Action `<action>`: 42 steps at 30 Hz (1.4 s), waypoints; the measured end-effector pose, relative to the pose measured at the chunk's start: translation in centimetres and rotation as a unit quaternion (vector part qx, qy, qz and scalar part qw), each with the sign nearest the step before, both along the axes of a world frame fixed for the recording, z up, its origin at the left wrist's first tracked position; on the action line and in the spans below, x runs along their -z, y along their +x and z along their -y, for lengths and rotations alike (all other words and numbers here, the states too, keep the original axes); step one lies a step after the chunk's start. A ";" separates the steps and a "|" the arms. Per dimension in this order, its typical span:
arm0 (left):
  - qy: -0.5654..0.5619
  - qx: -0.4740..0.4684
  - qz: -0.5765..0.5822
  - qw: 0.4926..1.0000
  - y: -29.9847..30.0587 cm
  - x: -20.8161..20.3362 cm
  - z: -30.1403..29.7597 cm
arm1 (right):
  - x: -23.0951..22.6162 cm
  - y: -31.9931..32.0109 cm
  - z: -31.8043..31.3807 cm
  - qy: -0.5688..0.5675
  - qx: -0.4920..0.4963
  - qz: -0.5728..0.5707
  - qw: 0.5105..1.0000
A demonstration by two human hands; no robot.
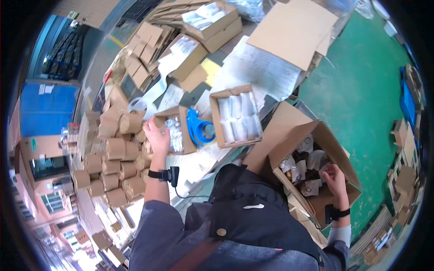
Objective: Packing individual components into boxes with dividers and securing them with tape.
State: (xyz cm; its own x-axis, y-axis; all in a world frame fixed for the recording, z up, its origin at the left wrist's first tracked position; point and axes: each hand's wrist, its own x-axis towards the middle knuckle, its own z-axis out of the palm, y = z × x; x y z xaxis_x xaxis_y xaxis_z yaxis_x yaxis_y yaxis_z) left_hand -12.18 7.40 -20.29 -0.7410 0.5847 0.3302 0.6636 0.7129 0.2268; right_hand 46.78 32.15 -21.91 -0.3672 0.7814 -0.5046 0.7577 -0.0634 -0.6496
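Observation:
My left hand (157,137) is at the left wall of a small cardboard box (184,118) on the table, thumb apart from the fingers. Clear plastic-wrapped pieces (175,134) lie inside that box. Over the open carton (294,192) at my right is my right hand (335,179), its fingers curled beside the white packets (299,170) in it. Whether a packet is between those fingers is hard to make out. A blue tape dispenser (199,128) stands just right of the small box. Beyond it, another box (237,141) holds rows of white packets.
Brown paper-wrapped rolls (115,149) are stacked to the left. Farther back are folded cardboard pieces (147,43), boxes of white packets (211,28) and written sheets (257,67). Flat cardboard sheets (291,31) lie at the far right of the table, beside the green floor (366,90).

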 end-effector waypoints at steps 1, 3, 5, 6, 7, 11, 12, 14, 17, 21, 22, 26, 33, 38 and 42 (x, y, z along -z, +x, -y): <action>0.003 0.046 -0.129 0.991 1.9 -1.7 -3.4 | -1.5 0.2 0.4 -0.004 0.011 -0.009 1.000; 0.088 0.184 -0.063 0.977 4.2 -3.8 -10.7 | -3.3 0.8 1.1 0.021 0.039 -0.070 0.997; 0.084 0.331 0.036 0.939 7.6 -5.0 -19.3 | -6.8 -0.7 1.9 0.001 0.067 -0.101 0.993; 0.086 0.368 0.013 0.926 9.8 -5.7 -23.9 | -8.2 -1.5 2.6 0.011 0.080 -0.113 0.990; 0.088 0.404 -0.011 0.911 11.8 -6.1 -28.1 | -9.3 -2.2 3.4 0.021 0.095 -0.126 0.987; -0.003 0.442 -0.129 0.888 11.3 -0.4 -37.6 | -13.1 -5.1 7.1 0.040 0.085 -0.133 0.987; -0.045 0.454 -0.144 0.878 10.8 0.7 -38.9 | -13.6 -4.5 8.3 0.054 0.080 -0.127 0.987; 0.011 0.497 -0.136 0.857 11.3 -1.3 -39.7 | -13.2 -2.4 10.8 0.075 0.091 -0.130 0.984; 0.197 0.582 0.024 0.789 14.4 -8.2 -36.7 | -16.1 -1.2 11.7 0.143 0.231 -0.111 0.956; 0.044 0.760 0.171 0.625 18.1 -20.6 -28.3 | -23.5 -3.7 6.7 0.618 0.132 0.039 0.774; 0.018 0.803 0.232 0.548 19.2 -21.8 -26.8 | -25.8 -3.8 6.2 0.615 0.128 0.043 0.777; 0.079 0.796 0.298 0.520 21.9 -20.0 -25.3 | -28.7 -2.5 5.1 0.320 -0.062 0.093 0.941; 0.157 0.546 0.534 0.626 21.3 -15.0 -20.1 | -18.8 2.4 5.0 0.217 -0.068 0.099 0.969; 0.120 0.492 0.598 0.621 21.5 -11.5 -16.2 | -5.7 -0.2 5.5 0.364 -0.093 0.148 0.915; 0.124 0.415 0.622 0.653 21.3 -9.9 -12.8 | -4.5 -1.4 7.1 0.339 -0.113 0.186 0.915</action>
State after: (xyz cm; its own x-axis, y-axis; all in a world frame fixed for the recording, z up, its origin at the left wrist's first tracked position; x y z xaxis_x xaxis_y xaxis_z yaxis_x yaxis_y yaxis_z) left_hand 9.08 20.15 -10.35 0.0118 0.9979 -0.0639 -0.0091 0.0640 0.9979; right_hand 45.40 25.10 -17.43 -0.4594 0.8866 -0.0542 0.8783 0.4443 -0.1765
